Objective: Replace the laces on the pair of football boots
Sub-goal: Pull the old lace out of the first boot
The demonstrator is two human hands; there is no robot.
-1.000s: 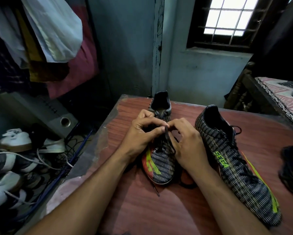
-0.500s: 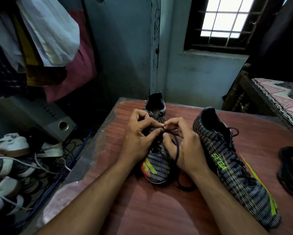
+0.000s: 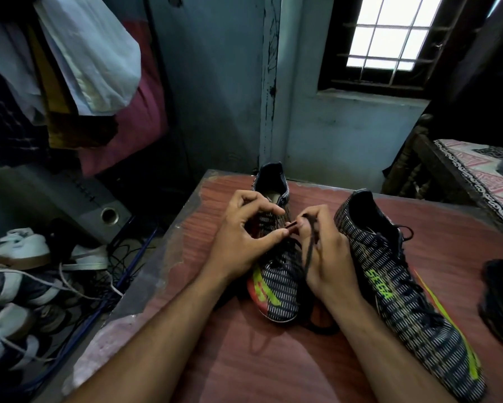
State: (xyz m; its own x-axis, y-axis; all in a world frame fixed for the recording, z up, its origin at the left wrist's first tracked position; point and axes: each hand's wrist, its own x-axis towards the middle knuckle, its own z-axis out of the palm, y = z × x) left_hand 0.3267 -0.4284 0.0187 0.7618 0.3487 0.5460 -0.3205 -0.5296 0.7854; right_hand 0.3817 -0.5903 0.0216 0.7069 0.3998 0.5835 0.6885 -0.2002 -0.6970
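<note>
Now our right hand (image 3: 328, 257) pinches the black lace (image 3: 308, 251) near its tip, while our left hand (image 3: 241, 242) grips the boot (image 3: 276, 289) lying between them on the worktop (image 3: 244, 367). Just right lies the second boot (image 3: 404, 289), and further right a bundle of laces (image 3: 500, 301).

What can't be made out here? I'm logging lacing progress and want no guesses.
- Eyelets of the left boot, head view: covered by the left hand and right hand, so how many are threaded is unknown.
- Lace tip: tiny and dark between the fingertips.
- Right boot lacing: black on black, unreadable.
- Black lace bundle: cut off by the right edge.
</note>
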